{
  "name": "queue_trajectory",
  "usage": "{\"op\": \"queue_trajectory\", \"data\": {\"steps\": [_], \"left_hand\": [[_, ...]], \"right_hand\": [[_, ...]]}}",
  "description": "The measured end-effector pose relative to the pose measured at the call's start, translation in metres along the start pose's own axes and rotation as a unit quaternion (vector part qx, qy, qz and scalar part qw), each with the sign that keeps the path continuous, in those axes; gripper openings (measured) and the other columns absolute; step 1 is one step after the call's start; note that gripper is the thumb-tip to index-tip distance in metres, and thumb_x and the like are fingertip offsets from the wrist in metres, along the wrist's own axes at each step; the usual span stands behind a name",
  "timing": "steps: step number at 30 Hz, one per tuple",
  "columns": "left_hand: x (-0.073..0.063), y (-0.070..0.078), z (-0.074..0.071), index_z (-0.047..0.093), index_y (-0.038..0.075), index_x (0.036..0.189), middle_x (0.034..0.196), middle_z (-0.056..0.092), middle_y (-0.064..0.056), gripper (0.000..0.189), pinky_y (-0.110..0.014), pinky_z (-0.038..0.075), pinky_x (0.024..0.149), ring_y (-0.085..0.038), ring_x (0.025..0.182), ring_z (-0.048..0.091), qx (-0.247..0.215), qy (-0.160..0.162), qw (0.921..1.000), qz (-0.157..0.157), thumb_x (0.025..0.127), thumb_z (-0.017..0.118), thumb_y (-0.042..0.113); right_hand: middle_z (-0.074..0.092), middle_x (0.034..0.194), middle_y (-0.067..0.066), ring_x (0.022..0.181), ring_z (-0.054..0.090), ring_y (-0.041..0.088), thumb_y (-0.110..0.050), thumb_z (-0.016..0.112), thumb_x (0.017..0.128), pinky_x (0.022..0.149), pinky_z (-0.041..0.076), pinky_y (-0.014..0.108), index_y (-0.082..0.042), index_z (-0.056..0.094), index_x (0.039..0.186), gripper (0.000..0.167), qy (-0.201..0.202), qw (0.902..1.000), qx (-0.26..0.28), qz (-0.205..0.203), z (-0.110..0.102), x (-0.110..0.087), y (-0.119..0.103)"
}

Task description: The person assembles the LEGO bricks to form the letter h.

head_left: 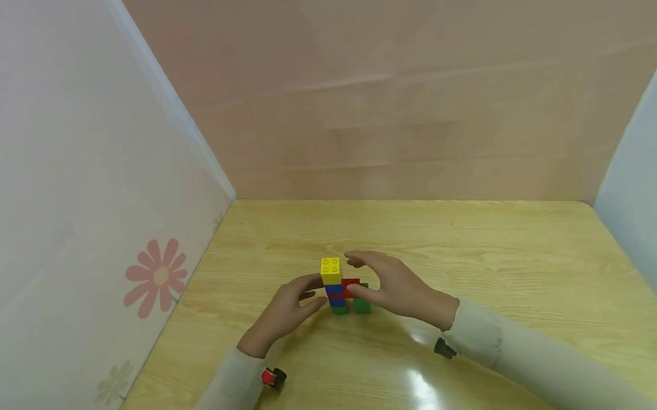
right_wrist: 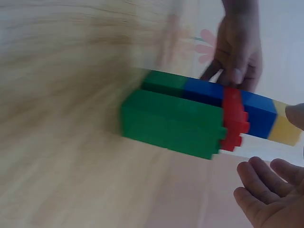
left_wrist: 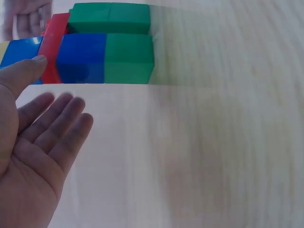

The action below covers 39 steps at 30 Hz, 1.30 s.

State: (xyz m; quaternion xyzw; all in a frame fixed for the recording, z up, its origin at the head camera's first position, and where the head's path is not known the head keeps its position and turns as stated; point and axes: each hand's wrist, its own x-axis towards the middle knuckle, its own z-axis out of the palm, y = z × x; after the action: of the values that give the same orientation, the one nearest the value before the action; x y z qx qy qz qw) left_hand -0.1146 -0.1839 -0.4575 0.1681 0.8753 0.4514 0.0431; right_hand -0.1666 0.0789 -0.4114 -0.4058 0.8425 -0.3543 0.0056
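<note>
A small tower of toy building bricks stands upright on the table. Its taller column has a yellow brick (head_left: 330, 271) on top, then a blue brick (left_wrist: 80, 57) on either side of a thin red brick (right_wrist: 232, 116), and a green brick (left_wrist: 129, 58) at the bottom. Beside it, stacked green bricks (right_wrist: 171, 123) stand under the red brick's other end. My left hand (head_left: 284, 310) is at the tower's left, fingers spread and thumb by the blue and red bricks; contact is unclear. On the right, my right hand (head_left: 399, 286) curves loosely around the tower, thumb in front, holding nothing.
The wooden table (head_left: 510, 262) has a brown panel (head_left: 411, 85) behind it and pale walls at both sides. A red flower print (head_left: 159, 277) marks the left wall (head_left: 75, 184). Dark wrist devices hang below both sleeves.
</note>
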Motion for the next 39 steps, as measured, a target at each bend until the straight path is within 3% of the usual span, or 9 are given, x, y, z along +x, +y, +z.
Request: {"op": "queue_trajectory", "data": {"steps": [3,6,13,23,32,39], "left_hand": [[0.002,-0.001,0.001,0.042,0.022,0.146,0.138,0.053,0.005,0.058,-0.038,0.047,0.100,-0.015,0.126,0.051,-0.004,0.006,1.0000,-0.006,0.095,0.064,0.037],[0.003,-0.002,0.003,0.040,0.022,0.147,0.139,0.052,0.004,0.060,-0.037,0.047,0.101,-0.016,0.127,0.051,-0.007,0.011,0.9998,-0.014,0.094,0.064,0.037],[0.004,-0.003,0.007,0.047,0.022,0.143,0.133,0.057,0.005,0.054,-0.035,0.047,0.100,-0.014,0.122,0.054,-0.012,0.013,0.9998,-0.013,0.094,0.063,0.040],[0.006,-0.007,0.012,0.049,0.024,0.141,0.128,0.060,0.008,0.048,-0.032,0.048,0.098,-0.010,0.119,0.056,-0.017,0.021,0.9996,-0.007,0.096,0.063,0.031],[0.011,-0.007,0.015,0.048,0.018,0.141,0.128,0.060,0.004,0.049,-0.029,0.049,0.096,-0.011,0.117,0.057,-0.023,0.032,0.9992,-0.013,0.097,0.060,0.036],[0.031,-0.009,0.015,0.043,0.016,0.144,0.128,0.061,-0.006,0.051,-0.029,0.051,0.094,-0.017,0.114,0.061,-0.059,0.057,0.9962,-0.029,0.099,0.058,0.032]], "right_hand": [[0.054,0.137,-0.003,0.121,0.055,0.018,-0.045,0.069,0.090,0.098,0.048,0.041,-0.016,0.043,0.146,0.069,-0.033,0.9989,-0.012,0.031,0.006,-0.009,0.010],[0.054,0.139,-0.001,0.121,0.055,0.018,-0.040,0.071,0.089,0.098,0.048,0.040,-0.014,0.042,0.147,0.069,-0.049,0.9979,-0.022,0.036,0.013,-0.016,0.018],[0.061,0.128,0.005,0.111,0.062,0.021,-0.027,0.073,0.090,0.093,0.052,0.040,-0.007,0.048,0.142,0.061,-0.042,0.9982,-0.026,0.033,0.022,-0.024,0.025],[0.063,0.126,0.004,0.108,0.063,0.019,-0.023,0.072,0.091,0.094,0.051,0.039,-0.009,0.049,0.141,0.057,-0.030,0.9984,-0.029,0.037,0.026,-0.026,0.030],[0.064,0.124,0.002,0.108,0.063,0.018,-0.019,0.071,0.091,0.094,0.051,0.042,-0.009,0.050,0.140,0.054,-0.007,0.9989,0.010,0.044,0.027,-0.023,0.036],[0.065,0.122,0.004,0.104,0.065,0.017,-0.020,0.067,0.095,0.094,0.052,0.042,-0.013,0.050,0.141,0.050,0.017,0.9946,0.074,0.071,0.019,-0.013,0.044]]}}
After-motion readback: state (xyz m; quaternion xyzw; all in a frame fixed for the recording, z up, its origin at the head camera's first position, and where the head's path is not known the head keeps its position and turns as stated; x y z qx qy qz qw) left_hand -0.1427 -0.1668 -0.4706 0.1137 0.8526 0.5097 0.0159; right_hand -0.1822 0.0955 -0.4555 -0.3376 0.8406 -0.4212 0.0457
